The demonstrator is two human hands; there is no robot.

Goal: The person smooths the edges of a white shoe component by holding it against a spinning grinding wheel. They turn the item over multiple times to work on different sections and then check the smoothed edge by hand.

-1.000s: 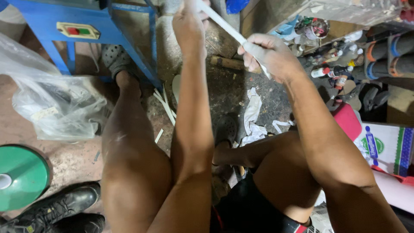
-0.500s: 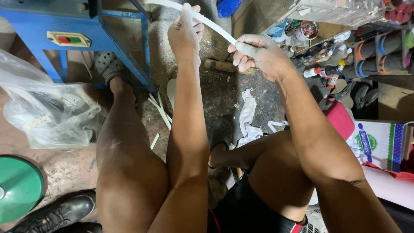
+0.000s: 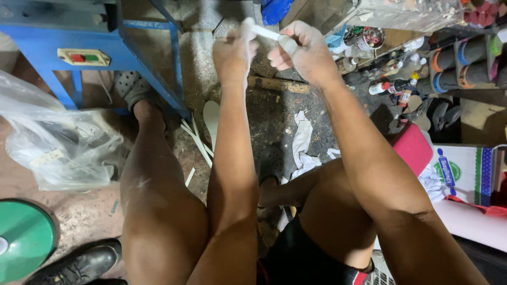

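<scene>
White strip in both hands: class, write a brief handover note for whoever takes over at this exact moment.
Left hand: closed on one end of the white strip, held up at arm's length.
Right hand: closed on the other end; the strip runs taut between the two.
Nearby: loose white strips and a white sole-shaped piece on the floor by the blue machine frame; clear plastic bag to the left.
Done: strip gripped at both ends.
Left: cannot tell from this view.

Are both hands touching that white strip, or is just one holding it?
Touching. The head view shows the left hand and the right hand each closed on an end of the white strip, which spans the gap between them.
</scene>
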